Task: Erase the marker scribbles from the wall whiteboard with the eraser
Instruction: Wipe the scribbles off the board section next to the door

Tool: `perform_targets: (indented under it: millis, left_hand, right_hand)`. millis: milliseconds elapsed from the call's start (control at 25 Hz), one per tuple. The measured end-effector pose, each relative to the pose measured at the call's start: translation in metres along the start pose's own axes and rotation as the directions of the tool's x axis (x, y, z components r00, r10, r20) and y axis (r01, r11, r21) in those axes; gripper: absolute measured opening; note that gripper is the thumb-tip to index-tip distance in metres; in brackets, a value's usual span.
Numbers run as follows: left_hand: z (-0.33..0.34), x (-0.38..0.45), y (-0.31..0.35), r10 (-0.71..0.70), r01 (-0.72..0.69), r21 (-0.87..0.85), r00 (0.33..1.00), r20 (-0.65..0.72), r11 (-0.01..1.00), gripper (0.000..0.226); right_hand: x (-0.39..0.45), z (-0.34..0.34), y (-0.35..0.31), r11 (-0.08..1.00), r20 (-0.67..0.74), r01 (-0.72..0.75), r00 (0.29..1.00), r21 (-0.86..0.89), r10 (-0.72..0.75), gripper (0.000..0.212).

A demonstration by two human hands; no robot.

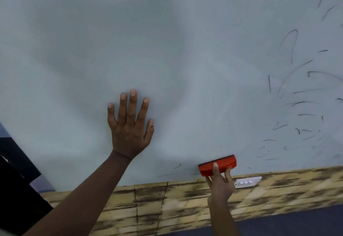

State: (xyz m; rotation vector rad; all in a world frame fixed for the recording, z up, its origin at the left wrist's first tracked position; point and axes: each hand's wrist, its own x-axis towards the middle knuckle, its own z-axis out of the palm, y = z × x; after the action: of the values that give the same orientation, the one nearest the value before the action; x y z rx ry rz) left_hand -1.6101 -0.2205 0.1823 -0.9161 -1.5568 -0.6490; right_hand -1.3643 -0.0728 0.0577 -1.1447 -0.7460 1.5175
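Note:
The wall whiteboard (pixel 167 50) fills most of the head view. My left hand (pixel 130 126) lies flat on it with fingers spread and straight. My right hand (pixel 220 182) grips a red eraser (pixel 218 165) from below, pressing its dark felt side against the board near the bottom edge. Black marker scribbles (pixel 300 105) cover the board's right part. A few short strokes (pixel 177 166) sit left of the eraser, close to the lower edge. The middle and left of the board look wiped.
Below the board runs a yellow-brown brick-pattern wall (pixel 167 204) with a white switch plate (pixel 247 182) just right of my right hand. A dark object (pixel 16 189) stands at the lower left. A dark floor strip (pixel 287 222) shows at the bottom right.

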Motion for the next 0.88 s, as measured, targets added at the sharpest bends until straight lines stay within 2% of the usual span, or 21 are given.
perform_targets:
  millis: [240,400,520,640,880]
  left_hand:
    - [0.0,-0.004,0.0,0.003,-0.003,-0.001,1.0,0.011,1.0,0.073]
    - [0.002,-0.007,-0.001,0.016,-0.015,-0.006,1.0,0.019,1.0,0.075]
    - [0.002,-0.01,-0.002,0.023,-0.023,-0.007,0.999,0.027,1.0,0.076]
    - [0.003,-0.013,-0.001,0.041,-0.041,-0.006,0.999,0.027,0.999,0.076]
    - [0.004,-0.015,-0.002,0.05,-0.049,-0.008,0.998,0.036,0.999,0.079]
  right_hand:
    - [-0.084,0.057,0.041,0.99,0.056,0.075,0.996,-0.118,-0.069,0.077]
    - [-0.096,0.07,0.051,0.998,0.063,0.016,0.998,-0.063,-0.012,0.08]
    - [-0.09,0.064,0.058,0.979,0.022,-0.199,0.98,0.049,0.198,0.079]
    - [-0.087,0.053,0.071,0.879,0.112,-0.442,0.897,0.18,0.428,0.069]
    - [-0.112,0.051,0.102,0.764,0.201,-0.629,0.775,0.148,0.599,0.06]
